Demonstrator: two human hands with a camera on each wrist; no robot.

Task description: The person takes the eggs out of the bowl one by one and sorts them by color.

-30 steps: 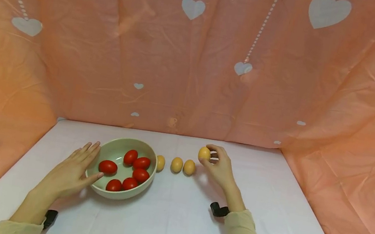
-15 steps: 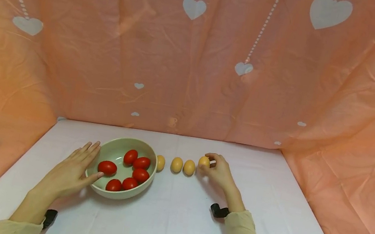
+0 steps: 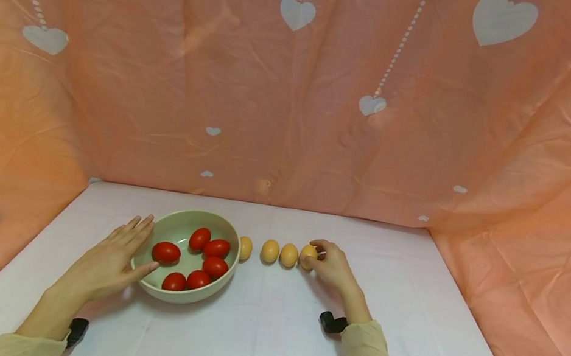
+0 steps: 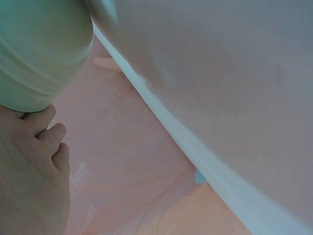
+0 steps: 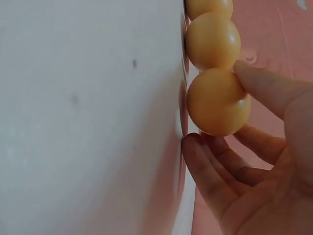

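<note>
In the head view my right hand (image 3: 332, 265) pinches a yellow egg (image 3: 308, 256) at the right end of a row of yellow eggs. The right wrist view has the thumb against this smooth egg (image 5: 215, 103), right beside its neighbour (image 5: 213, 41), and the fingers spread around its other side. My left hand (image 3: 109, 259) lies with extended fingers along the left rim of a pale green bowl (image 3: 184, 297), thumb reaching over the edge. Inside are several glossy red egg-shaped pieces (image 3: 166, 252). In the left wrist view the fingers touch the bowl's outer wall (image 4: 44, 58).
Other yellow eggs (image 3: 270, 251) line up between the bowl and my right hand; the leftmost (image 3: 245, 248) is partly hidden by the rim. A white cloth (image 3: 249, 345) covers the table. Peach curtains (image 3: 295, 112) with hearts enclose its back and sides.
My right hand has lowered the yellow egg toward me, down to the table at the right end of the row. The left hand and the bowl have stayed put.
</note>
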